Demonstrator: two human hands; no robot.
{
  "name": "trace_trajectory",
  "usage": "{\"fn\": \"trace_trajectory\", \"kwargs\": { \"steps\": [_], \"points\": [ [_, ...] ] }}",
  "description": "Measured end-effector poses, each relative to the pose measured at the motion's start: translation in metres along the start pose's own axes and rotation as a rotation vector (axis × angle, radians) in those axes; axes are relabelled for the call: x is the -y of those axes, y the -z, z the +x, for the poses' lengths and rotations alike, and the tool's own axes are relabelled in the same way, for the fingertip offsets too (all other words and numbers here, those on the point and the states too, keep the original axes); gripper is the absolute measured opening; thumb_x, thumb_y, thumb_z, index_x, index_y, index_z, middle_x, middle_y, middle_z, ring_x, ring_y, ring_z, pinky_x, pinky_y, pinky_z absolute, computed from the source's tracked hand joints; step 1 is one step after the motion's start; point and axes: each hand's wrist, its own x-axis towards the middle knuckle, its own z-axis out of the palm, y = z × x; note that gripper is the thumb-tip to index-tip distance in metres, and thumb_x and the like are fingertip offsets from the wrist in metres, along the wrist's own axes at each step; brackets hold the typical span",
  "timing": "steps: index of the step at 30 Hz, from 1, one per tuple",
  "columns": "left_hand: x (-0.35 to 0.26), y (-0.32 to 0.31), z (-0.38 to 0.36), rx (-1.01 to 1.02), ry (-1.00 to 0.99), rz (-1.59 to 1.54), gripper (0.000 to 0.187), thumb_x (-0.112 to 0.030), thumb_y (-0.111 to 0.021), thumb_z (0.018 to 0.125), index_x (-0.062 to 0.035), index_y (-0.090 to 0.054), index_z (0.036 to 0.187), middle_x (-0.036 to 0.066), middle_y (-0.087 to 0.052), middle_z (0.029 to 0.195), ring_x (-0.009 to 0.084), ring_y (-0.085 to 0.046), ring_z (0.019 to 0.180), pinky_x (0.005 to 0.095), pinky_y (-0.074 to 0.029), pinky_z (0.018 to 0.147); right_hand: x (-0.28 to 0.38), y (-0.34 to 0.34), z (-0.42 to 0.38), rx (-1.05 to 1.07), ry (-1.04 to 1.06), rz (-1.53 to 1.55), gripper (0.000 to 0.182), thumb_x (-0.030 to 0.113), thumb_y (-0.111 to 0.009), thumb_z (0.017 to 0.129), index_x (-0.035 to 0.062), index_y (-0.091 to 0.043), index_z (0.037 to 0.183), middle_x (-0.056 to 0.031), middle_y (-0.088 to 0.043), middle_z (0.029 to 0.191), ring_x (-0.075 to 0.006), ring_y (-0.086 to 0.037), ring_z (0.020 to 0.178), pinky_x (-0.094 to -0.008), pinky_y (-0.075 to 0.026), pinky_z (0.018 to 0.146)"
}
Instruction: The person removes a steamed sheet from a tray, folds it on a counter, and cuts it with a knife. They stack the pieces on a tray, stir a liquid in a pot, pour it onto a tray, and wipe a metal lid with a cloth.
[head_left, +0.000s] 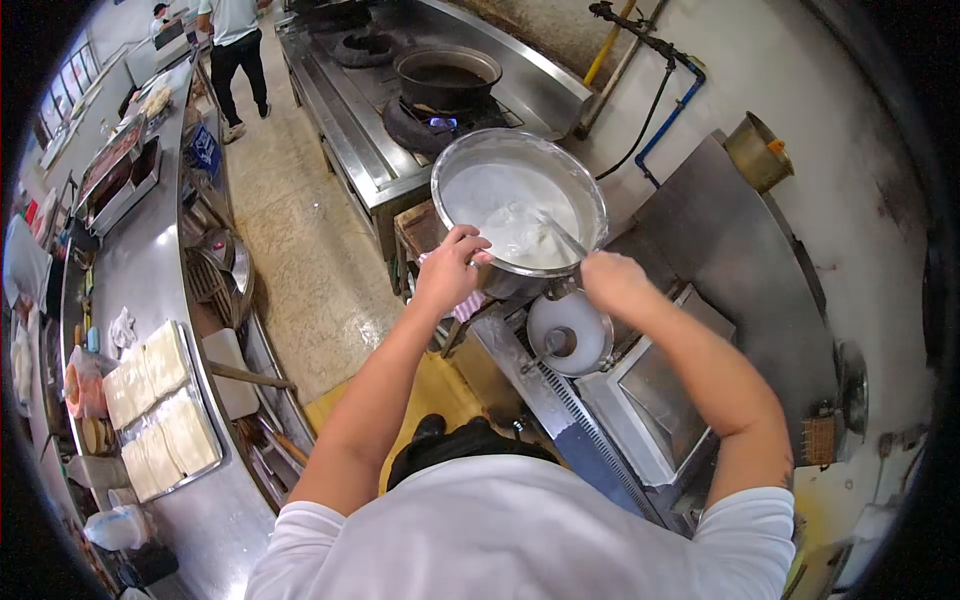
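A large round metal pot (597, 205) holds white liquid, with ripples and froth near its middle. Closed around the handle of a metal whisk (568, 238), my right hand (615, 280) is over the pot's near right rim. The whisk's head dips into the liquid and is mostly hidden by it. At the near left rim, my left hand (455, 268) grips the pot with bent fingers; a ring shows on one of them. A pink-striped cloth (468, 304) hangs just below that hand, against the pot's side.
A dark wok pot (448, 80) sits over a lit burner behind. Below the pot stands a white-filled container with a ladle (560, 342). Trays of pale dough sheets (172, 455) lie on the left steel counter (150, 265). A person (235, 50) stands far down the aisle.
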Motion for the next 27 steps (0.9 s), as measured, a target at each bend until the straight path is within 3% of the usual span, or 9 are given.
{"fn": "trace_trajectory", "kwargs": {
  "steps": [2, 4, 5, 6, 8, 11, 16, 27],
  "points": [
    [-0.004, 0.002, 0.0, 0.019, 0.033, -0.012, 0.02, -0.022, -0.068, 0.096, -0.0135, -0.073, 0.113, 0.006, -0.064, 0.129, 0.0306, -0.069, 0.106, 0.0418, -0.056, 0.089, -0.011, 0.039, 0.005, 0.206, 0.021, 0.046, 0.019, 0.009, -0.056, 0.088, -0.0021, -0.072, 0.087, -0.0207, -0.075, 0.092, -0.0317, -0.077, 0.082, -0.0457, -0.061, 0.067],
    [-0.005, 0.004, 0.001, 0.016, 0.026, 0.002, 0.02, -0.023, -0.068, 0.096, -0.0135, -0.073, 0.112, 0.006, -0.064, 0.129, 0.0309, -0.069, 0.107, 0.0422, -0.055, 0.09, -0.017, 0.084, 0.017, 0.533, -0.129, 0.15, 0.017, 0.008, -0.056, 0.086, -0.0011, -0.068, 0.077, -0.0196, -0.072, 0.084, -0.0272, -0.072, 0.067, -0.0436, -0.056, 0.055],
    [-0.003, 0.002, 0.001, 0.003, 0.004, 0.02, 0.02, -0.024, -0.068, 0.096, -0.0135, -0.073, 0.112, 0.006, -0.064, 0.128, 0.0309, -0.068, 0.107, 0.0424, -0.055, 0.09, -0.031, 0.089, 0.029, 0.645, -0.057, 0.223, 0.015, 0.01, -0.059, 0.089, 0.0004, -0.066, 0.079, -0.014, -0.067, 0.076, -0.0209, -0.06, 0.054, -0.0392, -0.049, 0.047],
    [-0.003, 0.002, 0.0, -0.01, -0.017, 0.038, 0.02, -0.024, -0.068, 0.096, -0.0134, -0.073, 0.112, 0.006, -0.064, 0.128, 0.031, -0.068, 0.108, 0.0427, -0.054, 0.09, -0.036, 0.091, 0.028, 0.599, -0.188, 0.444, 0.017, 0.015, -0.062, 0.093, 0.0027, -0.064, 0.082, -0.0073, -0.062, 0.069, -0.0163, -0.053, 0.05, -0.0358, -0.044, 0.044],
    [-0.004, 0.003, 0.001, 0.009, 0.002, 0.035, 0.02, -0.025, -0.069, 0.095, -0.0133, -0.073, 0.111, 0.006, -0.064, 0.128, 0.0312, -0.068, 0.109, 0.043, -0.054, 0.091, -0.044, 0.093, 0.033, 0.598, -0.213, 0.534, 0.019, 0.02, -0.063, 0.095, 0.004, -0.064, 0.084, -0.0032, -0.058, 0.065, -0.0143, -0.05, 0.049, -0.0338, -0.041, 0.042],
    [-0.005, 0.003, 0.0, 0.018, 0.022, 0.035, 0.021, -0.026, -0.068, 0.096, -0.0134, -0.074, 0.111, 0.006, -0.064, 0.128, 0.0313, -0.067, 0.111, 0.0432, -0.054, 0.091, -0.039, 0.084, 0.027, 0.593, -0.188, 0.667, 0.022, 0.019, -0.064, 0.096, 0.0033, -0.062, 0.081, -0.0027, -0.058, 0.064, -0.0135, -0.049, 0.047, -0.0316, -0.038, 0.04],
    [-0.001, -0.001, 0.0, -0.028, -0.021, 0.073, 0.02, -0.028, -0.067, 0.095, -0.0146, -0.074, 0.108, 0.004, -0.065, 0.126, 0.0329, -0.069, 0.104, 0.0454, -0.055, 0.086, -0.024, 0.027, 0.016, 0.478, -0.229, 1.156, 0.03, 0.021, -0.059, 0.101, 0.0038, -0.06, 0.076, -0.0026, -0.055, 0.06, -0.0112, -0.045, 0.042, -0.0315, -0.03, 0.037],
    [-0.01, 0.005, 0.003, 0.042, 0.018, 0.08, 0.022, -0.027, -0.069, 0.095, -0.0132, -0.075, 0.111, 0.006, -0.065, 0.126, 0.0307, -0.067, 0.111, 0.0416, -0.054, 0.091, 0.012, -0.029, -0.045, 0.051, -0.301, 1.674, 0.024, 0.022, -0.057, 0.103, 0.0026, -0.063, 0.09, -0.0001, -0.055, 0.065, -0.0074, -0.047, 0.043, -0.0275, -0.032, 0.036]
  ]
}}
